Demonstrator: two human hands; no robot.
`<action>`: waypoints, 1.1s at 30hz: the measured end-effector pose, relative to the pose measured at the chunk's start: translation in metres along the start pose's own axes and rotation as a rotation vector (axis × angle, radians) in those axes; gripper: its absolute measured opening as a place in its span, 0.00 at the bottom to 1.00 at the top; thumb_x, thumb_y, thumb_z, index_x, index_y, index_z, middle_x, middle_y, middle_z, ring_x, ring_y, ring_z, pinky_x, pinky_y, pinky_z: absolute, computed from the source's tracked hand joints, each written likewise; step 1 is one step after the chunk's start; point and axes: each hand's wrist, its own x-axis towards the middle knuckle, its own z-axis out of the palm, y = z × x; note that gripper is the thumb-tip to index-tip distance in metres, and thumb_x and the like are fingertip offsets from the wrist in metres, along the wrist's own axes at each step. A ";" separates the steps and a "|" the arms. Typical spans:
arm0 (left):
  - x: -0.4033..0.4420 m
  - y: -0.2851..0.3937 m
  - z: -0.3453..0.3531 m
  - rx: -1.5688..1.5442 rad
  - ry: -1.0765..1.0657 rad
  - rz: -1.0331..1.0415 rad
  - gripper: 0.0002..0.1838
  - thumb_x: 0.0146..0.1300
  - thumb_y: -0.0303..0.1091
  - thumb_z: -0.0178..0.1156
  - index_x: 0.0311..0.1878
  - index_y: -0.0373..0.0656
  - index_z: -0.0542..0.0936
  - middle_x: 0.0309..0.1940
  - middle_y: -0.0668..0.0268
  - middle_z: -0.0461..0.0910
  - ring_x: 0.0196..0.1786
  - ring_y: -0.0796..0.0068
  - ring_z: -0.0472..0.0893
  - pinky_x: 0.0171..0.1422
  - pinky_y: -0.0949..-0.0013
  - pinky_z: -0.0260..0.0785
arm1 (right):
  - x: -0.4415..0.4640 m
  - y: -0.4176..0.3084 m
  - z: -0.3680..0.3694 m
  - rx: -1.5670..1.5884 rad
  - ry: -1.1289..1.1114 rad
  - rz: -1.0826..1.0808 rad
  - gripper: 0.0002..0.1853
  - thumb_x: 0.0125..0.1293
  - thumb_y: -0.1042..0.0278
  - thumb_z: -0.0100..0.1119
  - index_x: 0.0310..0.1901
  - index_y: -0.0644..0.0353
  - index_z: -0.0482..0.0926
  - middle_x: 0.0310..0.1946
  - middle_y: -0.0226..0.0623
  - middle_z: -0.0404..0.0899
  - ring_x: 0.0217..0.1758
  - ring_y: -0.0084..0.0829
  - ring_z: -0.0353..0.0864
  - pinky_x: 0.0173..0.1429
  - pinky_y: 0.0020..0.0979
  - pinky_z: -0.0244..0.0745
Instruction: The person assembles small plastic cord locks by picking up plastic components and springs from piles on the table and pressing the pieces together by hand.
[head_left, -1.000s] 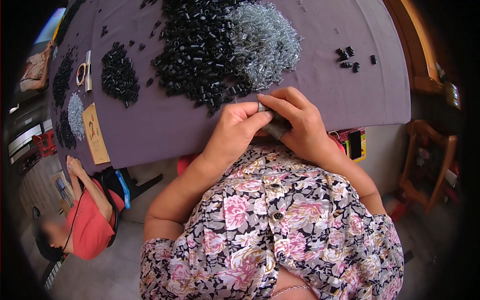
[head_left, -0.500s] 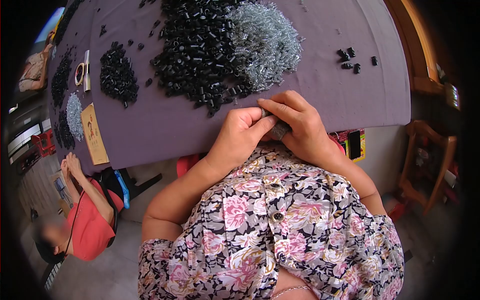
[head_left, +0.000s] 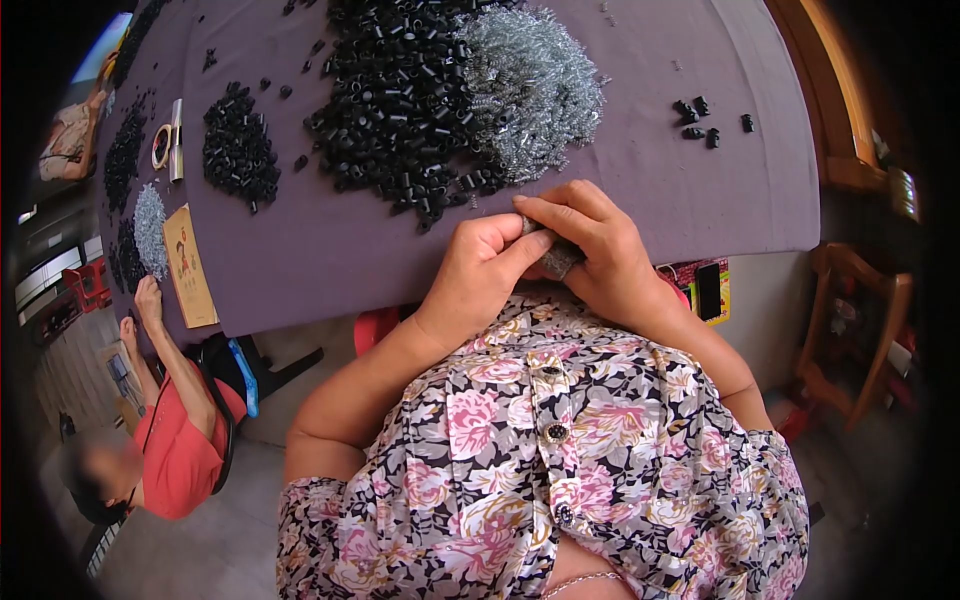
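At the table's front edge, my left hand (head_left: 485,262) and my right hand (head_left: 598,238) meet, both closed in a pinch. Whatever is between the fingertips is too covered to name. A dark grey, rough-looking wrap or cloth (head_left: 562,260) shows under the fingers of my right hand. Just beyond the hands lies a large heap of short black plastic tubes (head_left: 400,110). Touching its right side is a pile of small silvery springs (head_left: 535,90). Several small black pieces (head_left: 700,115) lie apart at the right.
A smaller heap of black parts (head_left: 238,150) lies left on the purple tablecloth (head_left: 300,260). Beyond it are a tan booklet (head_left: 190,268), a tape roll (head_left: 161,147) and more springs (head_left: 150,232). A co-worker in a red top (head_left: 185,450) sits at left; a wooden chair (head_left: 850,330) stands right.
My hands hold nearly the same pose and place. At left, the co-worker's hands have moved apart, one reaching up to the springs and black parts.
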 end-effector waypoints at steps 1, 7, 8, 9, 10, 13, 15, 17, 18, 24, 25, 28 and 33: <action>-0.001 0.001 0.000 0.018 -0.011 0.011 0.12 0.78 0.31 0.55 0.49 0.31 0.83 0.39 0.69 0.85 0.40 0.84 0.82 0.45 0.77 0.77 | -0.001 -0.001 -0.001 -0.022 -0.013 0.000 0.30 0.43 0.87 0.65 0.55 0.65 0.83 0.43 0.43 0.80 0.47 0.46 0.81 0.49 0.41 0.80; -0.001 0.007 -0.003 0.225 -0.035 0.007 0.12 0.77 0.31 0.56 0.47 0.31 0.83 0.37 0.68 0.85 0.39 0.83 0.82 0.44 0.77 0.75 | 0.005 -0.022 -0.025 -0.026 -0.221 0.104 0.30 0.47 0.89 0.59 0.57 0.68 0.81 0.49 0.44 0.80 0.52 0.47 0.81 0.55 0.39 0.78; -0.003 0.010 -0.005 0.274 -0.040 -0.009 0.12 0.77 0.31 0.56 0.47 0.31 0.83 0.37 0.68 0.86 0.39 0.83 0.82 0.44 0.76 0.75 | 0.007 -0.020 -0.031 0.042 -0.274 0.133 0.30 0.48 0.89 0.58 0.58 0.69 0.80 0.50 0.45 0.79 0.53 0.47 0.81 0.57 0.39 0.78; -0.003 0.012 -0.005 0.323 -0.050 -0.025 0.12 0.77 0.31 0.57 0.46 0.31 0.83 0.36 0.67 0.86 0.39 0.83 0.83 0.44 0.76 0.75 | 0.007 -0.017 -0.036 0.109 -0.325 0.164 0.30 0.49 0.90 0.56 0.59 0.70 0.79 0.51 0.46 0.79 0.54 0.47 0.81 0.58 0.38 0.77; -0.003 0.014 -0.005 0.354 -0.059 -0.027 0.11 0.76 0.31 0.57 0.46 0.31 0.83 0.36 0.67 0.86 0.38 0.83 0.83 0.44 0.76 0.75 | 0.007 -0.014 -0.039 0.161 -0.326 0.159 0.30 0.49 0.90 0.56 0.59 0.70 0.79 0.50 0.46 0.79 0.54 0.47 0.81 0.59 0.37 0.77; -0.006 0.021 -0.004 0.434 -0.080 -0.030 0.11 0.76 0.30 0.57 0.45 0.31 0.83 0.35 0.67 0.86 0.37 0.83 0.83 0.43 0.76 0.75 | 0.009 -0.007 -0.039 0.287 -0.305 0.147 0.28 0.50 0.91 0.55 0.57 0.71 0.80 0.48 0.47 0.80 0.54 0.45 0.83 0.58 0.36 0.77; -0.007 0.030 -0.002 0.472 -0.106 -0.023 0.11 0.75 0.30 0.58 0.44 0.31 0.83 0.35 0.67 0.86 0.36 0.83 0.83 0.43 0.76 0.74 | 0.009 -0.004 -0.037 0.323 -0.249 0.154 0.25 0.52 0.91 0.55 0.54 0.70 0.82 0.44 0.46 0.81 0.50 0.42 0.84 0.56 0.34 0.78; -0.006 0.029 -0.004 0.472 -0.108 -0.005 0.10 0.75 0.30 0.58 0.44 0.31 0.83 0.35 0.67 0.86 0.36 0.82 0.82 0.42 0.76 0.74 | 0.005 -0.003 -0.031 0.396 -0.181 0.257 0.20 0.54 0.90 0.56 0.49 0.68 0.83 0.41 0.44 0.81 0.46 0.39 0.85 0.52 0.33 0.79; -0.006 0.028 -0.005 0.472 -0.111 0.003 0.10 0.75 0.30 0.58 0.43 0.31 0.83 0.35 0.67 0.86 0.35 0.82 0.82 0.42 0.76 0.74 | 0.003 -0.004 -0.029 0.433 -0.145 0.310 0.18 0.55 0.90 0.57 0.47 0.68 0.84 0.40 0.43 0.81 0.44 0.38 0.85 0.50 0.33 0.79; -0.004 0.014 -0.006 0.332 -0.038 0.056 0.11 0.74 0.31 0.60 0.37 0.31 0.81 0.29 0.64 0.85 0.31 0.81 0.83 0.35 0.73 0.75 | 0.007 -0.015 -0.036 0.261 -0.132 0.275 0.12 0.57 0.86 0.63 0.43 0.64 0.83 0.36 0.37 0.80 0.37 0.31 0.83 0.42 0.30 0.76; -0.004 0.014 -0.005 0.324 -0.033 0.047 0.11 0.74 0.31 0.60 0.37 0.31 0.81 0.29 0.65 0.85 0.31 0.81 0.83 0.36 0.74 0.75 | 0.007 -0.014 -0.037 0.267 -0.136 0.284 0.11 0.58 0.85 0.64 0.43 0.64 0.83 0.35 0.36 0.80 0.37 0.30 0.83 0.41 0.29 0.76; -0.006 0.014 -0.004 0.291 -0.035 0.024 0.11 0.74 0.30 0.60 0.37 0.32 0.81 0.29 0.66 0.85 0.31 0.82 0.83 0.37 0.75 0.75 | 0.005 -0.011 -0.036 0.297 -0.141 0.312 0.09 0.59 0.82 0.66 0.42 0.64 0.83 0.34 0.35 0.80 0.35 0.28 0.82 0.40 0.29 0.75; -0.009 0.008 -0.004 0.159 -0.068 -0.021 0.07 0.73 0.28 0.60 0.42 0.33 0.81 0.33 0.67 0.85 0.34 0.82 0.83 0.40 0.76 0.74 | 0.003 -0.011 -0.031 0.314 -0.133 0.329 0.08 0.61 0.77 0.69 0.41 0.64 0.83 0.32 0.35 0.79 0.34 0.26 0.81 0.39 0.29 0.75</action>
